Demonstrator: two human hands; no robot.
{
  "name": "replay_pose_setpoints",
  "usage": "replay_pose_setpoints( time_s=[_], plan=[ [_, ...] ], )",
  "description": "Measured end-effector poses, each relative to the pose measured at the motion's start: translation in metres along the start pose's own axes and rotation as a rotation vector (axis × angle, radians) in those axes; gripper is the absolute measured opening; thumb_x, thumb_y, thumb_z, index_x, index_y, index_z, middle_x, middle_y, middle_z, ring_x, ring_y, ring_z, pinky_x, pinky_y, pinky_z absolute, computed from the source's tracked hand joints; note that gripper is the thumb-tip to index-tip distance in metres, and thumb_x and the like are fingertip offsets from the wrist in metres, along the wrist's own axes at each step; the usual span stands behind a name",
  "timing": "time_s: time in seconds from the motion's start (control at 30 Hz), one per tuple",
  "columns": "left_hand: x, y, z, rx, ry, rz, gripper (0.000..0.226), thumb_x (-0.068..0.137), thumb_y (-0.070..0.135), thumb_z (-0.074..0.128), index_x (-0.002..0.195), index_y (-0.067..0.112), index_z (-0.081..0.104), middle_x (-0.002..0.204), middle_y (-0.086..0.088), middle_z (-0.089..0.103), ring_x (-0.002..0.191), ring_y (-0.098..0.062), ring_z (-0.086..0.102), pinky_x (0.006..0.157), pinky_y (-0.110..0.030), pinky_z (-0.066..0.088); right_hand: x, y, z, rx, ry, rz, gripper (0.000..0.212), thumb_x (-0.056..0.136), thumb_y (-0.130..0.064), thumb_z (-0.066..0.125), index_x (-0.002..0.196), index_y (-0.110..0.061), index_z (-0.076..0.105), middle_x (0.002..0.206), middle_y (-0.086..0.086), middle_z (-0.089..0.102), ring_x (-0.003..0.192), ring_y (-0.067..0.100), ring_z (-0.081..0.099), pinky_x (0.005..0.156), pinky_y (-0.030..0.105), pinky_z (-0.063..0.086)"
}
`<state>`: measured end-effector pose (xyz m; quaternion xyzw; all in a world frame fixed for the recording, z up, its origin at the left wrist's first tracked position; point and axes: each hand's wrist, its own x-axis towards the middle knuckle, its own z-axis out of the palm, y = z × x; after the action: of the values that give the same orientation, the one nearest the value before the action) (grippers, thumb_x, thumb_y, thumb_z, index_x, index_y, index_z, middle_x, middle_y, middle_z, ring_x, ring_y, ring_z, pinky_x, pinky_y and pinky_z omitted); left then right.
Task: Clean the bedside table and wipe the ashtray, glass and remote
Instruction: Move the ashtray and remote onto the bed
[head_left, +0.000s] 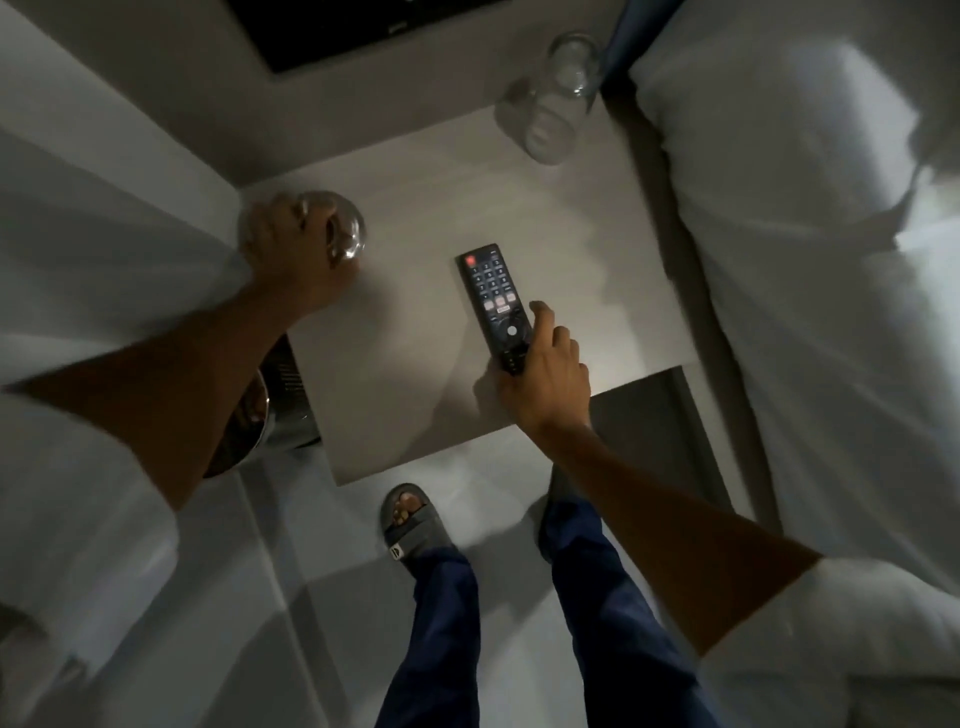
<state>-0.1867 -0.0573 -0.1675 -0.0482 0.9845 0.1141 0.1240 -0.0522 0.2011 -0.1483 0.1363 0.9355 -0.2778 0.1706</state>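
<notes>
Glass catches the light at the tabletop's (395, 364) far left corner — the ashtray (343, 228), left hand (291, 254) closed over its rim. Right hand (545, 379), fingers (537, 312) pinching the remote (493, 301) by its near end. The drinking glass (556, 104) stands at the far right corner. Best to lift both clear — not drag — before wiping.

Dim room: pale tiled floor (291, 597), white-sheeted bed (810, 260) at right, grey wall (171, 93) behind

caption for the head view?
Left hand grips ashtray, right hand holds remote on bedside table; glass behind.
</notes>
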Motion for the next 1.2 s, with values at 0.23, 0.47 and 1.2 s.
replay_pose_setpoints(
  time_s=[0.23,0.47,1.2],
  plan=[
    [-0.069,0.074,-0.001,-0.184,-0.117,0.094,0.064,0.063,0.049,0.068,0.122,0.027,0.056,0.133,-0.018,0.050,0.121,-0.041,0.049,0.102,-0.044,0.043,-0.028,0.037,-0.068,0.184,0.060,0.130,0.064,0.082,-0.029,0.067,0.135,-0.027,0.031,0.117,0.008,0.055,0.104,0.029,0.056,0.072,0.038,0.049],
    [-0.153,0.253,-0.033,-0.369,-0.002,0.433,0.073,0.061,0.048,0.081,0.128,0.028,0.058,0.145,-0.008,0.045,0.130,-0.028,0.045,0.107,-0.031,0.034,-0.074,0.070,-0.185,0.388,0.376,0.146,0.061,0.079,-0.039,0.070,0.130,-0.038,0.037,0.116,-0.005,0.061,0.102,0.017,0.060,0.079,0.044,0.055],
    [-0.210,0.506,0.008,-0.209,-0.088,1.117,0.079,0.080,0.062,0.059,0.147,0.028,0.034,0.162,-0.011,0.017,0.150,-0.031,0.013,0.120,-0.048,0.013,-0.098,0.258,-0.332,-0.025,0.763,0.738,0.047,0.087,-0.038,0.060,0.124,-0.012,0.045,0.117,0.018,0.059,0.108,0.039,0.052,0.082,0.046,0.043]
  ],
)
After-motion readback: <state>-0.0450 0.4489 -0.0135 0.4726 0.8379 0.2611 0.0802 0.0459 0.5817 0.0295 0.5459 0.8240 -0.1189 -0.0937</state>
